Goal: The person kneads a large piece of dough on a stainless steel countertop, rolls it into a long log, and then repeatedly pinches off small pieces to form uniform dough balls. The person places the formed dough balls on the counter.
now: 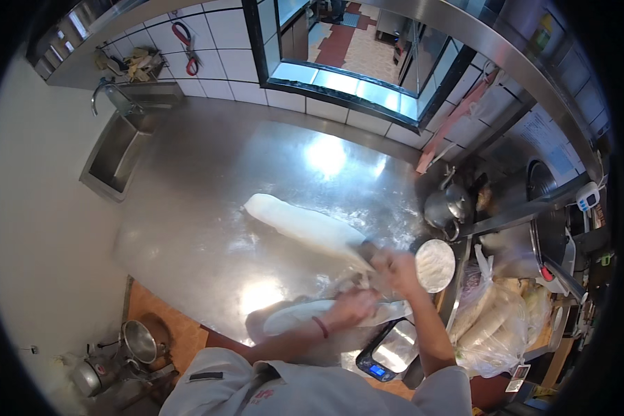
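A long strip of white dough (307,221) lies slantwise on the stainless steel worktop (187,229). My right hand (395,268) is at its near right end, blurred, with a dark object, perhaps a scraper, beside the fingers; whether I grip it cannot be told. Just to the left and nearer my body, my left hand (356,307) is over a second long piece of dough (296,317), fingers bent and blurred. Small dough bits seem to lie between the hands. A round container of flour (435,265) stands right of my right hand.
A digital scale (395,348) sits close to my body. At the right are a metal kettle (446,205), plastic bags (499,322) and a large pot (509,249). A small sink (119,151) is at the far left. Red-handled scissors (188,49) hang on the tiled wall.
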Tool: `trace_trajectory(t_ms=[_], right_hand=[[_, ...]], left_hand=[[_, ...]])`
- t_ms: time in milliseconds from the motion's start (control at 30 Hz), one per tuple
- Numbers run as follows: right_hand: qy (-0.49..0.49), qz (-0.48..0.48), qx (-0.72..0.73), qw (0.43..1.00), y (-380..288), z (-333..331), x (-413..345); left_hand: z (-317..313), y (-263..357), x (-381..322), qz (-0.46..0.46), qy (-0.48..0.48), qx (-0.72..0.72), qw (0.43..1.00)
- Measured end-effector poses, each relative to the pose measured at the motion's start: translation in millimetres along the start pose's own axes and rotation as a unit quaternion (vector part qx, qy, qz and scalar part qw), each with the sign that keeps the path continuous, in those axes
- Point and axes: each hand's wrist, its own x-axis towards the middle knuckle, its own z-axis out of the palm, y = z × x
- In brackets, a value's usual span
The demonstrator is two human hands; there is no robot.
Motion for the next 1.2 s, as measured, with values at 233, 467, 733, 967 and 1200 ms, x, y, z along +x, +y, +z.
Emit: trace_trajectory(t_ms=[233, 467, 733, 967, 1200], right_hand=[[0.196, 0.251, 0.333, 0.888, 61.2, 9.8, 119.0], [0.267, 0.333, 0.451, 0.784, 101.1, 52.0, 136.0], [0.135, 0.262, -0.117, 0.948, 16.4, 74.2, -14.6], [0.138, 0.344, 0.087, 0.925, 16.4, 92.6, -26.9], [0.166, 0.229, 0.402, 0.871, -34.7, -53.6, 41.1]], left_hand=[[-156.5, -86.1, -34.9, -0.323, 0.396, -0.044, 0.859], [-204.3, -203.6, -39.4, -0.376, 0.385, 0.051, 0.841], [-211.9, -226.4, -4.2, -0.415, 0.285, 0.073, 0.861], [-221.8, -226.0, 1.0, -0.432, 0.230, -0.257, 0.833], [-279.8, -167.3, 67.7, -0.273, 0.335, -0.172, 0.885]])
